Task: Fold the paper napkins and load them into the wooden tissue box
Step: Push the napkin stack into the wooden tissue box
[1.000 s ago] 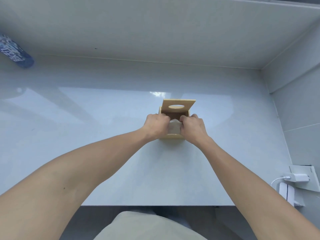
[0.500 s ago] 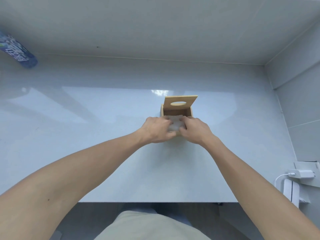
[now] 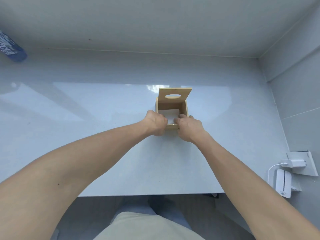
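Note:
The wooden tissue box [image 3: 185,110] stands at the middle of the pale table, its lid [image 3: 174,92] with an oval hole tipped up at the far side. White folded paper napkins [image 3: 170,114] lie flat inside it. My left hand [image 3: 155,122] is at the near left corner with its fingers curled over the rim onto the napkins' near edge. My right hand [image 3: 188,125] is at the near right corner, fingers reaching into the box and pinching the same edge. The fingertips are partly hidden by the box wall.
A blue bottle [image 3: 12,49] lies at the far left edge of the table. A white charger [image 3: 292,163] with a cable and a white device [image 3: 283,184] sit low on the right wall. Walls close the far side and the right.
Both hands have lowered the napkins from above the box opening down into the box. The napkins now lie flat inside, and the hands have dropped to the near rim.

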